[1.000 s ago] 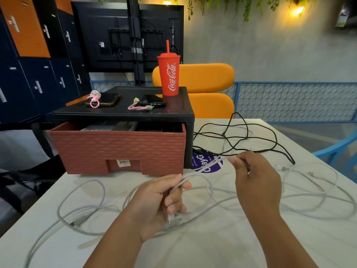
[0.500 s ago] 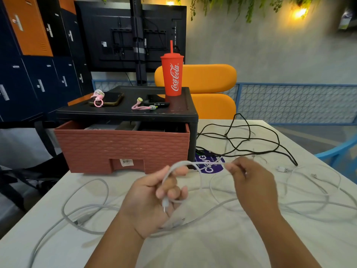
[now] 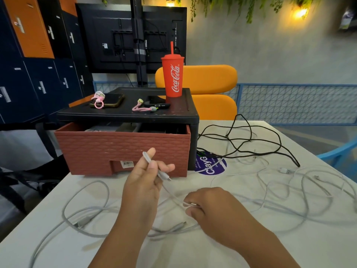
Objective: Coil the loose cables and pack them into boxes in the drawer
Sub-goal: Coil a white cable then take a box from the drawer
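White table strewn with cables, lockers behind, both hands' grip holding white cable.

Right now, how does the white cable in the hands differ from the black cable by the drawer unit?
The white cable is pinched in the left hand and right hand; the black cable lies untouched on the table. The white cable is lifted near its plug end; the black cable lies in a loose tangle right of the drawer unit. Neither is coiled.

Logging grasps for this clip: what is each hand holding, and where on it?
Both hold one white cable: left hand near its plug end, right hand further along.
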`<state>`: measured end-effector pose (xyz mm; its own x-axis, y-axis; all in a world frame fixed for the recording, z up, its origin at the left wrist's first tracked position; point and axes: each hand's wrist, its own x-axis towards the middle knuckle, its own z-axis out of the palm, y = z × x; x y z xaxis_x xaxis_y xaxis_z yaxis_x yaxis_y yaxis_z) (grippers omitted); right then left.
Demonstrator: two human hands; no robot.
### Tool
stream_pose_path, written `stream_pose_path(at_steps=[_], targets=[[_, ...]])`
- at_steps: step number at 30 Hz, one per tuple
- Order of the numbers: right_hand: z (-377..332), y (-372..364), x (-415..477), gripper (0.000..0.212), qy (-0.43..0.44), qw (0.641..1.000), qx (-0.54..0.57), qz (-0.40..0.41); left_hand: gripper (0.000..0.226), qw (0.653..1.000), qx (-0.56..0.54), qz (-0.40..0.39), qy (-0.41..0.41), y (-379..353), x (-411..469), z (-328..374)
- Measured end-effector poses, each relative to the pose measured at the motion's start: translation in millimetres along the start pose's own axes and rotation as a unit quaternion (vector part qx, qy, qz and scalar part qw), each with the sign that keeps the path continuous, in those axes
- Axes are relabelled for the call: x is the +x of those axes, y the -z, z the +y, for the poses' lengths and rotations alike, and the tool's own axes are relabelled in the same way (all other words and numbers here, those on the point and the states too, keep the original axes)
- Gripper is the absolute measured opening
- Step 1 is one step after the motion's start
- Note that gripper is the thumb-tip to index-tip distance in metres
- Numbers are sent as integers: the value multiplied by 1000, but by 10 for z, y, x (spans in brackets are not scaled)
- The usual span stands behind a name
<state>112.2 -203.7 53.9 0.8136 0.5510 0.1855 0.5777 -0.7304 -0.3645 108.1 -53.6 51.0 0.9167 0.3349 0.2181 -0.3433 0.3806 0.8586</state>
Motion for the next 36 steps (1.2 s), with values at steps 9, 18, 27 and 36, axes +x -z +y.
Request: stream_pose_path(at_steps=[9, 18, 27, 36], targets=[[8, 18, -12, 13, 108, 978, -55, 173, 24, 940, 298, -151, -69, -77, -169, -172], [119, 2, 21, 32, 49, 968, 37, 242, 29, 957, 187, -215, 49, -155, -233, -38], [160, -1, 31, 20, 50, 982, 89, 157, 16, 970, 13, -203, 133, -98, -198, 15], [181, 4, 27, 24, 5, 990, 56, 126, 12, 960, 161, -214, 78, -115, -177, -53]])
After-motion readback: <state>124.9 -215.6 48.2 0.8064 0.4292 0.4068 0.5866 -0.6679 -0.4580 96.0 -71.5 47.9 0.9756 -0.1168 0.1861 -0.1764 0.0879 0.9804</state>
